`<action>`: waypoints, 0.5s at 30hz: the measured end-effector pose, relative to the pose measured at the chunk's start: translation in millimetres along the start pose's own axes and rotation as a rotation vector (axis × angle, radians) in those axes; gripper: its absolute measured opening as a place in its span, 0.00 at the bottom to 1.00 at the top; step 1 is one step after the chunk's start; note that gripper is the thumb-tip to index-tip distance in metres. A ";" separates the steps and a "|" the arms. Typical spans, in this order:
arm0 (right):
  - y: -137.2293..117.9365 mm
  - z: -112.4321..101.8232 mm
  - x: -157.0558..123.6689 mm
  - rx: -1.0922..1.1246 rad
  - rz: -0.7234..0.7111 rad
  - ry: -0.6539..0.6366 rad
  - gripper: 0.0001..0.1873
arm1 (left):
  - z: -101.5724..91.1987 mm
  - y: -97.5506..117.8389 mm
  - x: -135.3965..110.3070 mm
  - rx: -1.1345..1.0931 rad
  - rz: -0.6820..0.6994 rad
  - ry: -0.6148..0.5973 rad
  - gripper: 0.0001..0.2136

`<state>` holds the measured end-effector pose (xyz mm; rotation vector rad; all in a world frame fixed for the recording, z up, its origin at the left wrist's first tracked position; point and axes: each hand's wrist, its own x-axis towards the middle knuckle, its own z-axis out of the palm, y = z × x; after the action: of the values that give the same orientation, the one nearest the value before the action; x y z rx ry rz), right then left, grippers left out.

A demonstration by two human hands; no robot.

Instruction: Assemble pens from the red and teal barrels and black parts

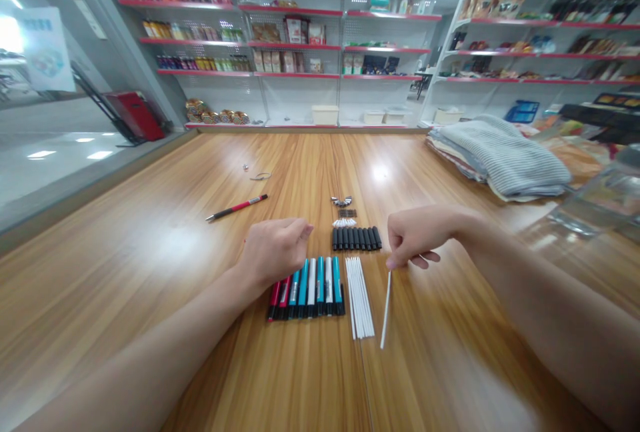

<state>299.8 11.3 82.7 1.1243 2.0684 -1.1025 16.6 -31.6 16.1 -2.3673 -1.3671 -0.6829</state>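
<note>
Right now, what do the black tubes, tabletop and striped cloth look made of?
Black tubes: rubber or plastic, can't tell which; dark with slight sheen. Tabletop: wood or woodgrain laminate, glossy; grain lines, light reflections. Striped cloth: likely woven or knit textile, matte; soft folds.

Two hands show: one left hand (275,245) at the centre of the frame and one right hand (413,235) right of centre. Eight pen barrels (303,285) lie at lower centre: two red, four teal, two white. One bunch of white sticks (359,302) is packed too tightly to count; one single white stick (386,312) is apart from it. Black tubes (357,239) number about nine. Small white pieces (345,223), dark pieces (347,213) and silver pieces (342,202) come several each, too tiny to count. One red-and-black pen (239,207) lies left of centre, and one cloth pile (500,152) at right.
</note>
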 end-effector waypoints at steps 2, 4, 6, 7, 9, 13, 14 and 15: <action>-3.8 3.4 -2.0 -0.027 0.066 -0.030 0.25 | 0.3 -0.3 0.2 0.000 -0.003 0.003 0.16; -9.1 8.0 -3.5 -0.038 0.093 -0.085 0.25 | 0.4 -0.6 0.2 0.003 -0.005 0.004 0.16; -14.5 13.3 -2.0 -0.048 0.096 -0.118 0.24 | 0.2 -0.9 0.0 0.006 -0.004 0.005 0.16; -16.6 15.8 0.0 -0.055 0.097 -0.120 0.24 | 0.1 -1.0 -0.2 0.006 -0.002 0.008 0.16; -18.9 19.7 5.4 -0.069 0.107 -0.105 0.23 | -0.2 -1.2 -0.4 0.005 0.001 0.015 0.15; -17.6 21.2 12.2 -0.068 0.142 -0.090 0.22 | -0.3 -0.9 -0.4 0.001 0.004 0.022 0.15; -16.8 20.7 12.0 -0.068 0.144 -0.093 0.23 | -0.3 -0.7 -0.3 0.001 0.003 0.022 0.15; -16.1 20.2 11.2 -0.069 0.141 -0.103 0.23 | -0.3 -0.5 -0.2 0.003 0.002 0.022 0.15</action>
<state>281.7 -6.2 70.2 1.1370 1.9027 -0.9921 16.0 -31.6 16.3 -2.3515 -1.3555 -0.7045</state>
